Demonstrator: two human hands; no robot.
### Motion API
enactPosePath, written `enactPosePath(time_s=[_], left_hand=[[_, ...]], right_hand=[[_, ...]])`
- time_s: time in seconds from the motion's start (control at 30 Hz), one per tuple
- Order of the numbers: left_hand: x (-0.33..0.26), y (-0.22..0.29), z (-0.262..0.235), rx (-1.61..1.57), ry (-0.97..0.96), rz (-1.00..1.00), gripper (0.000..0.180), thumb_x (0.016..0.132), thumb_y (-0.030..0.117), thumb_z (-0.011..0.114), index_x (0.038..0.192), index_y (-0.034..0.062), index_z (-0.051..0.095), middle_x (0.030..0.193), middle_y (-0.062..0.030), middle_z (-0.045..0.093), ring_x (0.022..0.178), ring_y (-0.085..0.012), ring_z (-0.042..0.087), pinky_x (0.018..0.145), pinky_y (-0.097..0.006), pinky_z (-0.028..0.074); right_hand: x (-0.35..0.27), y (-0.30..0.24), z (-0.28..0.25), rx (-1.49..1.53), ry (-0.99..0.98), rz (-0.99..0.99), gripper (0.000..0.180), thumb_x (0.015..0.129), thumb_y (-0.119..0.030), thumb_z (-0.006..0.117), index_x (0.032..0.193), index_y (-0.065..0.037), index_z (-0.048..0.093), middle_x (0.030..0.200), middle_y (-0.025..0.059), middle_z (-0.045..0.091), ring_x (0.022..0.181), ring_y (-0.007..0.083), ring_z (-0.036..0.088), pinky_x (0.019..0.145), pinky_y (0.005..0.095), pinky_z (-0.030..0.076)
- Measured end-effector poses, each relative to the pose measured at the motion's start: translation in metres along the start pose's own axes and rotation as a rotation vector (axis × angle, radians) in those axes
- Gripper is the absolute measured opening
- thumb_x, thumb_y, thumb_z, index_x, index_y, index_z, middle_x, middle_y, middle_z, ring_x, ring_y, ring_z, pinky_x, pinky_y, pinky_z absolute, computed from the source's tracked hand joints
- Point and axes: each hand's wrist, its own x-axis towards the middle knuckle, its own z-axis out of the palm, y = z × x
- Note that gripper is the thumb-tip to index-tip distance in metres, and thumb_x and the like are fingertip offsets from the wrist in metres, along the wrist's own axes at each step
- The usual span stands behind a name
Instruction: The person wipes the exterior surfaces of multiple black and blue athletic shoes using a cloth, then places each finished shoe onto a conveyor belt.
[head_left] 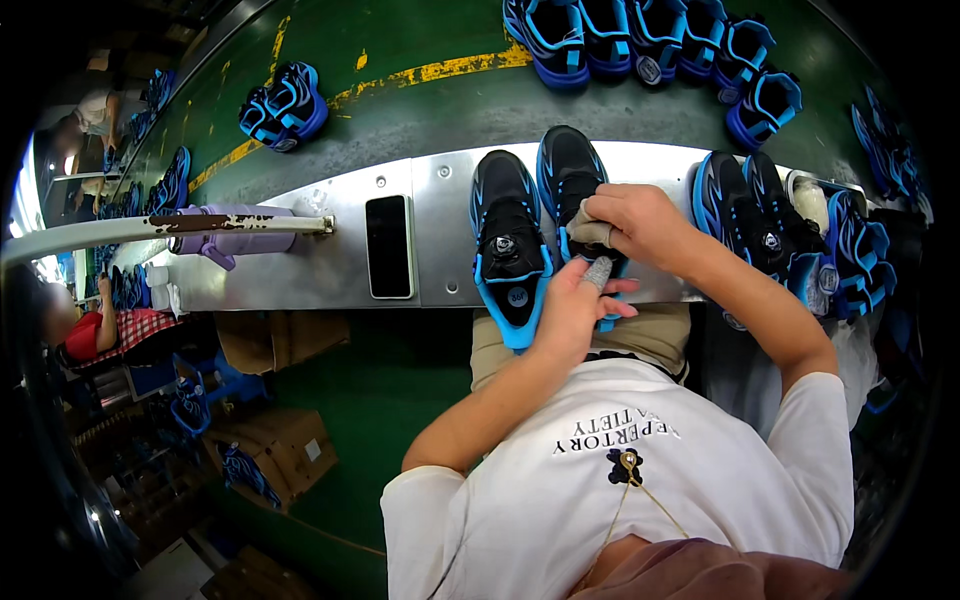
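Two black and blue sneakers stand side by side before me, toes pointing away. The left sneaker (506, 245) has a round lace dial on its tongue, and no hand grips it. My left hand (575, 310) is at the collar of the right sneaker (572, 160); a grey wrap covers one finger, and other fingers stretch out. My right hand (640, 220) is closed over this shoe's tongue. Beige fabric (590, 228) covers its fingertips; I cannot tell whether it is worn or held. The fingers hide what they pinch and much of the shoe's upper.
The shoes stand on a metal bench (345, 260). To the left lie a phone (389, 247) and a lilac bottle (250, 235) behind a pale metal bar (120, 232). More sneakers (735, 200) stand at right; several (655, 40) line the green surface beyond. Cardboard boxes (285, 450) sit lower left.
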Motion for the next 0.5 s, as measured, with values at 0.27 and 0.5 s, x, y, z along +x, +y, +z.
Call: enactPosePath(time_s=[0.27, 0.5], left_hand=[[-0.004, -0.004, -0.007, -0.051, -0.055, -0.012, 0.032, 0.097, 0.004, 0.041, 0.127, -0.0035, 0.049, 0.128, -0.0133, 0.053, 0.108, -0.0311, 0.062, 0.070, -0.031, 0.057], [-0.009, 0.000, 0.001, 0.006, 0.021, 0.012, 0.032, 0.096, 0.003, 0.039, 0.125, -0.0044, 0.049, 0.117, -0.0133, 0.057, 0.102, -0.0263, 0.064, 0.068, -0.030, 0.057]], right_hand=[[0.005, 0.010, -0.037, 0.211, -0.291, -0.121, 0.041, 0.080, -0.011, 0.070, 0.120, -0.012, 0.065, 0.098, 0.0117, 0.058, 0.094, 0.0288, 0.058, 0.085, 0.0363, 0.047], [-0.009, 0.011, -0.006, 0.160, 0.034, -0.072, 0.028, 0.080, -0.016, 0.070, 0.107, -0.011, 0.067, 0.086, 0.0114, 0.059, 0.081, 0.0299, 0.062, 0.072, 0.0384, 0.049]])
